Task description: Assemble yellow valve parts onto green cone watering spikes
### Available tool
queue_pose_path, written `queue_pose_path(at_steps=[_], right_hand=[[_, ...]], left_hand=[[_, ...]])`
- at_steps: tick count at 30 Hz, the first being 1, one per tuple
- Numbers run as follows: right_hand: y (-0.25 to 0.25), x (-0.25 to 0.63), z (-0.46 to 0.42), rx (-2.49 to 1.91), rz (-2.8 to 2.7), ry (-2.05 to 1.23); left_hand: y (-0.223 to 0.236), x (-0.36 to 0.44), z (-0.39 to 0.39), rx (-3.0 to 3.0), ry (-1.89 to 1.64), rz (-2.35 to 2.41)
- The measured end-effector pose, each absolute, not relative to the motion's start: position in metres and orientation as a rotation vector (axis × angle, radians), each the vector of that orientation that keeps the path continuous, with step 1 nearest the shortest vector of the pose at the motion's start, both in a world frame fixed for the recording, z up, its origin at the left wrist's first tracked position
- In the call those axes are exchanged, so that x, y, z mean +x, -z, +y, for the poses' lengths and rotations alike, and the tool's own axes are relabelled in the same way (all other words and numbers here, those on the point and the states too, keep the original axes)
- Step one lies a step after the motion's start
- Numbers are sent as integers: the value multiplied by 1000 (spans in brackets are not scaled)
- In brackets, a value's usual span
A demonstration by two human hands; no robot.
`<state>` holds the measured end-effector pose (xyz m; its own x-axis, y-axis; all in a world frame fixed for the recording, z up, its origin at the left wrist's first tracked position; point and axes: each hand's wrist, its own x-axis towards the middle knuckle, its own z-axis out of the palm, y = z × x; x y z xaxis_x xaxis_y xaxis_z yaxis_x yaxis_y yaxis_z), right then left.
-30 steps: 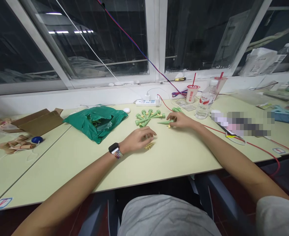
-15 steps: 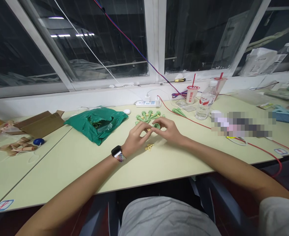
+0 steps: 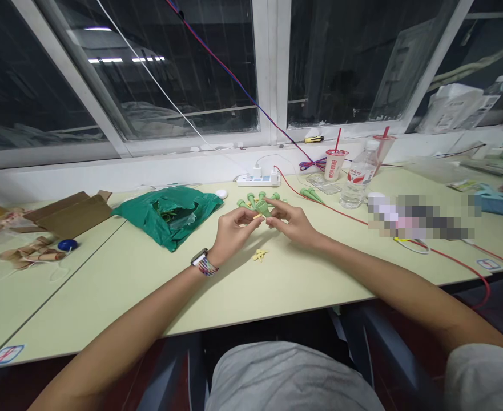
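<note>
My right hand (image 3: 292, 222) is closed around a green cone-shaped plastic spike (image 3: 262, 208), its wide hollow end turned up. Close against it, my left hand (image 3: 234, 228) pinches a small yellow plastic piece (image 3: 257, 216) between thumb and fingers. The piece is at the spike's side; whether it sits in the spike I cannot tell. On the table below my hands lies a small pile of yellow plastic pieces (image 3: 260, 255). Behind my fingers several green spikes (image 3: 251, 200) are fanned out, partly hidden. More green spikes (image 3: 312, 195) lie to the right.
A torn green plastic bag (image 3: 174, 214) lies left, beside wooden toys (image 3: 35, 254) and a cardboard box (image 3: 71, 216). At the back are a power strip (image 3: 257, 181), a drink cup (image 3: 335, 165) and a water bottle (image 3: 356, 177). A red cable (image 3: 341, 213) crosses the table on the right.
The green spike has tilted and moved a little left and up, showing more of its side. My fingers have shifted around it, and my left wrist has turned slightly.
</note>
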<state>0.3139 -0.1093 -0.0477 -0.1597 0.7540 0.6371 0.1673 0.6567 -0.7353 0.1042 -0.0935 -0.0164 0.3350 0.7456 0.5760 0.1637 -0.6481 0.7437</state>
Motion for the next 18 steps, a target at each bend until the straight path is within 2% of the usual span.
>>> queue_pose_path(at_steps=[3, 5, 11, 18], right_hand=[[48, 314, -106, -778, -1636, -709], [48, 316, -104, -793, -1654, -686], [46, 332, -98, -750, -1926, -167], [47, 340, -89, -723, -2050, 64]], left_hand=[[16, 103, -92, 2197, -1393, 842], [16, 104, -90, 2076, -1329, 871], [22, 110, -78, 1356, -897, 787], [29, 116, -73, 1309, -905, 714]])
